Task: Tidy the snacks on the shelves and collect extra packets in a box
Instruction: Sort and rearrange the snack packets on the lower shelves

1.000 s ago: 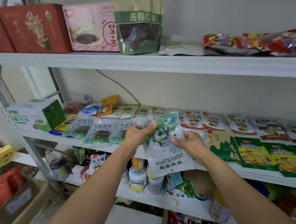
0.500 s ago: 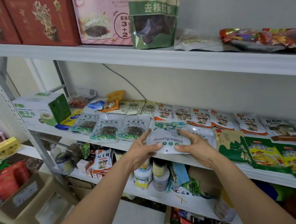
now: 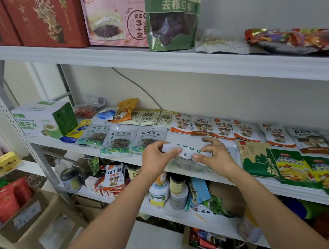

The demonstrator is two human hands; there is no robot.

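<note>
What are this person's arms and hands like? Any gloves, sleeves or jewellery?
Nothing is worn that shows. The left hand and right hand are bare, with no gloves, rings or watch at the wrists. The left forearm and right forearm are bare too, with no sleeve up to the picture's lower edge.

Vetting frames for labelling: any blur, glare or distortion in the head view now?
Head view: soft even light, no strong glare; white green-dotted plastic packet between left hand and right hand motion-blurred; grey perforated shelf upright slants, wide-angle stretch; lower-right corner soft.

glossy plastic packets (image 3: 119,142) on a smooth white-painted metal shelf (image 3: 194,67); matt brown cardboard box (image 3: 38,222).
</note>
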